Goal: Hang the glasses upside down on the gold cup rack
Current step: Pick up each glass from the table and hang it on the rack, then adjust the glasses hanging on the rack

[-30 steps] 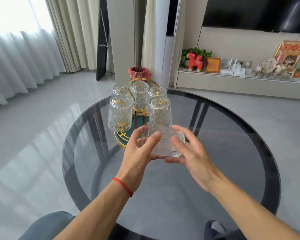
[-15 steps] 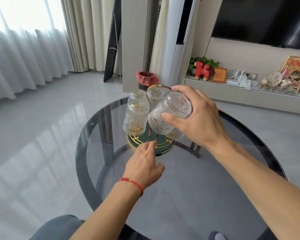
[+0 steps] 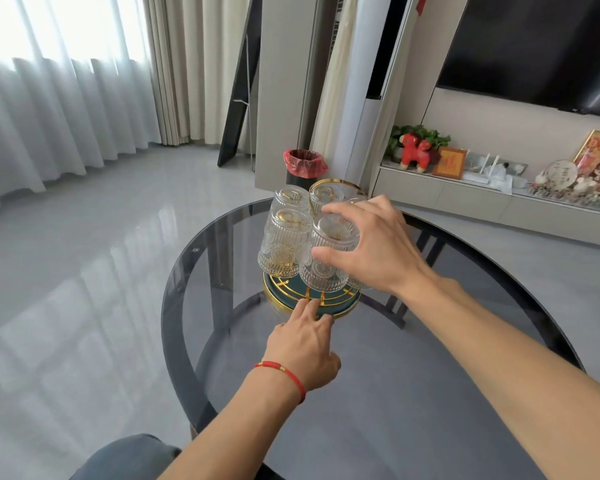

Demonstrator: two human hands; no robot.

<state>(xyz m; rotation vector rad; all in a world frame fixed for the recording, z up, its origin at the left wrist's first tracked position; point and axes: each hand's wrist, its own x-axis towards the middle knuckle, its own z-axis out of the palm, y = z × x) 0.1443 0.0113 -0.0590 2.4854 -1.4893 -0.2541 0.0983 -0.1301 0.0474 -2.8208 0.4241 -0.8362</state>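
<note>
Glass (image 3: 328, 252) inverted on gold cup rack (image 3: 312, 299), gripped by right hand (image 3: 374, 247); left hand (image 3: 303, 344) fingers extended, touching rack base; round glass table (image 3: 465, 375) centre.

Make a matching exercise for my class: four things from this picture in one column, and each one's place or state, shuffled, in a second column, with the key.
Things:
1. right hand
2. left hand
3. red string bracelet
4. red-lined bin

Places or states:
A. on the floor behind the glass table
B. around the left wrist
C. fingers touching the gold-rimmed base of the gold cup rack
D. wrapped around the upside-down front glass

Pairs: 1-D, 2-C, 3-B, 4-A
</note>
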